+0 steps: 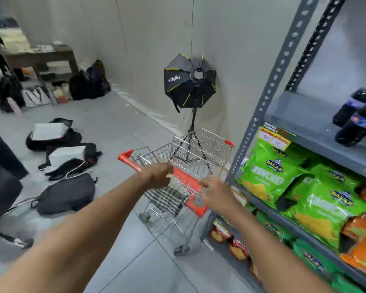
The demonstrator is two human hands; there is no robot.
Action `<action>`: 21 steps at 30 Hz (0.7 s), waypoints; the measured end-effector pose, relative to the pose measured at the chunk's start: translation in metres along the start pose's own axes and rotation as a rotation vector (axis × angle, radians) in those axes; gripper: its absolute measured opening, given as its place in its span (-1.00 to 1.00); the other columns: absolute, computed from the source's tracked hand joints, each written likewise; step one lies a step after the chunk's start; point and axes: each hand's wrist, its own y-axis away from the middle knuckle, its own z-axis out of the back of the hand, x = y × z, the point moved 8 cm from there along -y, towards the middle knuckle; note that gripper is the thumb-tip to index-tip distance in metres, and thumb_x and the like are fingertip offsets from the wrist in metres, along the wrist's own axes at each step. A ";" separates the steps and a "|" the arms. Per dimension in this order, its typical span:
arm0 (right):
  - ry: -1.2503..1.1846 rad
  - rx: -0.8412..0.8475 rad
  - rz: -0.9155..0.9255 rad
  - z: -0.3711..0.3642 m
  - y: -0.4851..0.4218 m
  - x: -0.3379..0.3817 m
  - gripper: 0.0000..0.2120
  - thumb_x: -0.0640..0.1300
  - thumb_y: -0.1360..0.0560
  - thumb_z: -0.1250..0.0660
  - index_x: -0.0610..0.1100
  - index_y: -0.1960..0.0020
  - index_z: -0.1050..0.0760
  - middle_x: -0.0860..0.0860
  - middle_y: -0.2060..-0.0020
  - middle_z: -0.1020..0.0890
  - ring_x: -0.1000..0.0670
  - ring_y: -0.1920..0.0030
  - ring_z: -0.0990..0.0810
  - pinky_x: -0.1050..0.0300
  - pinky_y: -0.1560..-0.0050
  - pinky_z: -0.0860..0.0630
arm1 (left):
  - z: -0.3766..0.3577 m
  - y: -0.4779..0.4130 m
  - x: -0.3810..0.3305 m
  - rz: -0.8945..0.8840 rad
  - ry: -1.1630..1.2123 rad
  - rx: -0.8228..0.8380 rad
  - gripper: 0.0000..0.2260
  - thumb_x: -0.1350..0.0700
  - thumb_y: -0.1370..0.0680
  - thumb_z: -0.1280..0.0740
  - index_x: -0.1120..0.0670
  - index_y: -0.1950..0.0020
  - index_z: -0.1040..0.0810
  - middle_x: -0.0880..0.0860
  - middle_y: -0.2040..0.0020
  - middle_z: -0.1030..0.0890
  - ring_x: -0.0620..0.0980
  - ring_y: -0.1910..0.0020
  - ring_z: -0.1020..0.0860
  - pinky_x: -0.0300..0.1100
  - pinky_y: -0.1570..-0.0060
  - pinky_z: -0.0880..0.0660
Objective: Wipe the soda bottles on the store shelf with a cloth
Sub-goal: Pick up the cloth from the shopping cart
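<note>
Dark soda bottles (356, 117) with blue labels lie on the upper grey shelf (317, 132) at the right edge. A black-and-white checked cloth (168, 199) hangs over the red handle of a small wire shopping cart (199, 153). My left hand (156, 175) is on the handle at the cloth's top edge with its fingers curled down; whether it grips the cloth or the bar is unclear. My right hand (216, 193) is blurred, just right of the cloth near the handle's right end, fingers apart and holding nothing.
Green and orange snack bags (304, 187) fill the lower shelves of the grey metal rack (268, 98). A softbox light on a tripod (189, 81) stands behind the cart by the wall. Backpacks and bags (66, 195) lie on the tiled floor to the left.
</note>
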 end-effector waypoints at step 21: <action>-0.050 -0.251 -0.013 -0.071 -0.072 0.026 -0.62 0.00 -0.48 -0.41 0.00 -0.28 -0.50 0.05 -0.20 -0.58 0.00 -0.25 -0.48 -0.02 -0.24 -0.51 | -0.026 -0.057 0.022 -0.088 0.676 0.066 -0.93 0.10 -0.66 -0.26 0.04 -0.05 -0.52 0.04 0.06 -0.60 0.02 0.09 -0.61 -0.10 0.07 -0.60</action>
